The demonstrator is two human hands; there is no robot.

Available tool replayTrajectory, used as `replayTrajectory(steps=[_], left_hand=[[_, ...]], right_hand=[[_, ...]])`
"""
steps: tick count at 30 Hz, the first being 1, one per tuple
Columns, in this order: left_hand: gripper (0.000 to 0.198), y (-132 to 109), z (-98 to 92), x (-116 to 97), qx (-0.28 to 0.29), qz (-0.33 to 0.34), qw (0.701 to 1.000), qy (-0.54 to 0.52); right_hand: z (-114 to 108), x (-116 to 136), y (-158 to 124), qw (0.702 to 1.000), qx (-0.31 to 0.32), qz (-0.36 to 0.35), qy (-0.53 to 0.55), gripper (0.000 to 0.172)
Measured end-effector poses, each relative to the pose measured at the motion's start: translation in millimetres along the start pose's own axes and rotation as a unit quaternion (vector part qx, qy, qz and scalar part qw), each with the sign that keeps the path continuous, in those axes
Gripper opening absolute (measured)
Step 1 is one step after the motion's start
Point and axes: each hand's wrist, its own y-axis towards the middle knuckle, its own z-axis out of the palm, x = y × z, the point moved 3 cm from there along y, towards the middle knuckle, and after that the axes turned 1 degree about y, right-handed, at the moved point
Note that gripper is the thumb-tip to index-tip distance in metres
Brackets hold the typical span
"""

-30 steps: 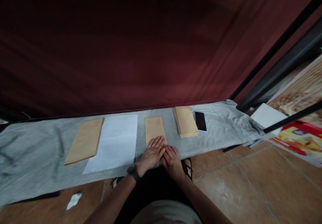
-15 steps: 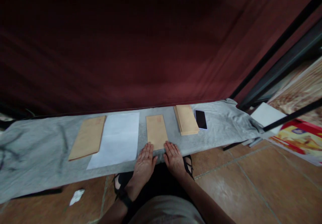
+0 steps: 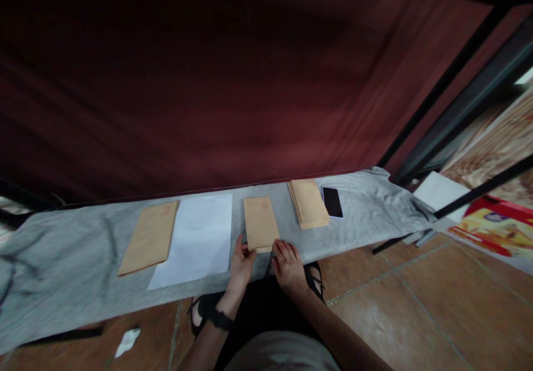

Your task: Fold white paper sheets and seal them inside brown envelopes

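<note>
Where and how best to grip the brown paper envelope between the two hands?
I'd pinch the brown paper envelope by the corners of its near short end, coming from the wearer's side. It lies on the grey cloth, long sides running away from the body, so that thin end faces the wearer. The left hand and right hand are at those corners.

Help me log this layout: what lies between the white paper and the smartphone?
In the head view, the middle brown envelope, with the left hand and right hand at its near corners, then the brown envelope stack; grey cloth between.
</note>
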Motion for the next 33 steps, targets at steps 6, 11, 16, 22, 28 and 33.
replayTrajectory(steps=[6, 11, 16, 22, 28, 33], left_hand=[[0.055, 5.5, 2.8, -49.4, -0.034, -0.059, 0.992, -0.111], [0.051, 7.6, 1.0, -110.6, 0.018, 0.020, 0.992, -0.120], [0.049, 10.9, 4.5, -99.5, 0.036, 0.115, 0.992, 0.039], [0.043, 5.0, 23.4, -45.1, 0.075, 0.122, 0.981, 0.134], [0.044, 2.1, 23.5, -30.7, 0.121, 0.137, 0.962, 0.204], [0.045, -1.8, 18.7, -32.1, 0.146, 0.184, 0.938, 0.256]], right_hand=[[-14.1, 3.4, 20.6, 0.999, -0.002, 0.052, 0.001, 0.041], [-22.1, -12.3, 42.3, 0.921, -0.036, 0.215, 0.324, 0.023], [-2.1, -10.3, 41.7, 0.710, -0.041, 0.365, 0.601, 0.038], [11.6, 1.5, 29.4, 0.638, -0.016, 0.390, 0.664, 0.049], [9.1, -10.4, 18.4, 0.692, 0.103, 0.386, 0.601, 0.044], [-18.4, -24.5, 11.6, 0.880, 0.092, 0.245, 0.395, 0.033]])
